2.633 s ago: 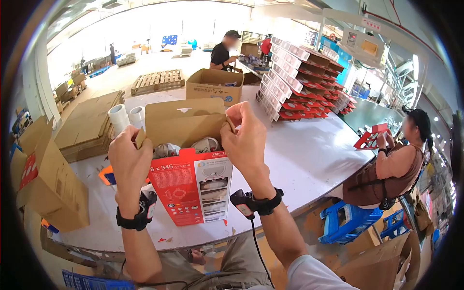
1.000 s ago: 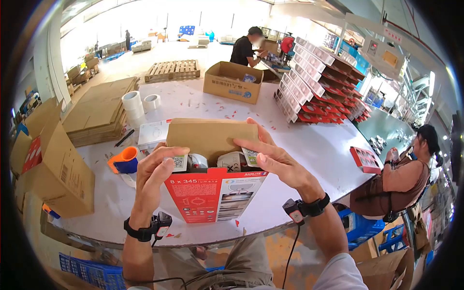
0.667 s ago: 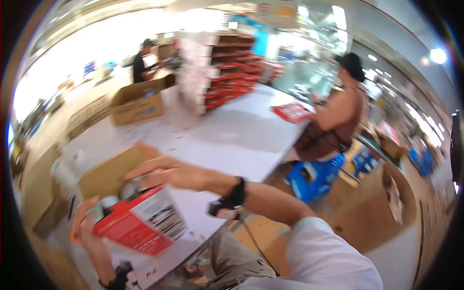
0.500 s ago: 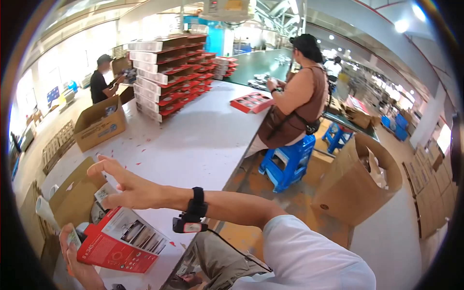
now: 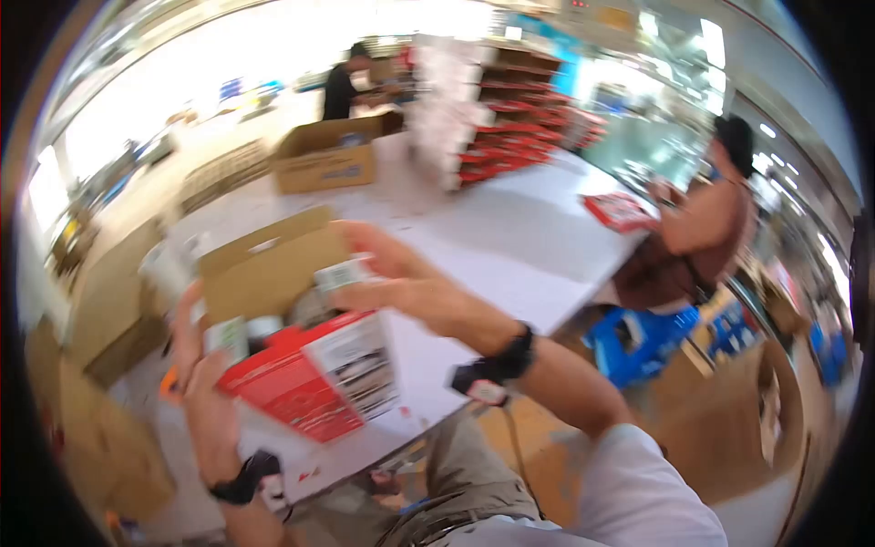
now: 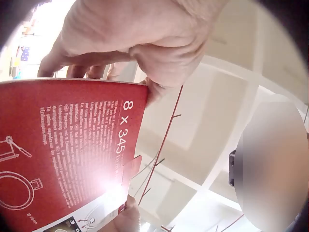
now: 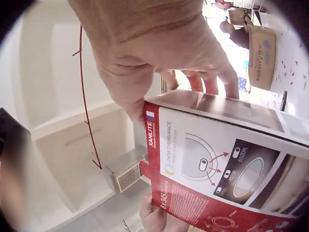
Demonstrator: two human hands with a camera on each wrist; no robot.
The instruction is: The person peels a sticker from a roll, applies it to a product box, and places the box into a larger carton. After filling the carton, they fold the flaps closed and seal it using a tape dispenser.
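Head view, partly blurred: brown cardboard boxes (image 5: 114,447) are seen at the far left, with an orange object (image 5: 169,384) and white rolls (image 5: 166,268) nearer the red carton (image 5: 296,387). The red carton's left side is grasped by the left grip (image 5: 210,392), thumb at the top corner, fingers laid along the side wall. The carton is located over the near left part of the tabletop (image 5: 492,260); base contact cannot be told. Its tall brown flap (image 5: 269,260) is raised at the back, and pale labelled pieces are seen at both sides of the opening. "8 x 345" is read on the red face in the left wrist view, "XANLITE" in the right. The right side is grasped by the right grip (image 5: 424,296), thumb at the top edge, fingers along the side. Beyond, an open brown box (image 5: 324,164) is noted, then a person in black (image 5: 340,91) and stacked red-and-white trays (image 5: 510,123). Further right, a red tray (image 5: 620,211) is placed beside a seated person (image 5: 697,223); a blue stool (image 5: 638,346) and a large brown box (image 5: 725,424) are recorded below.
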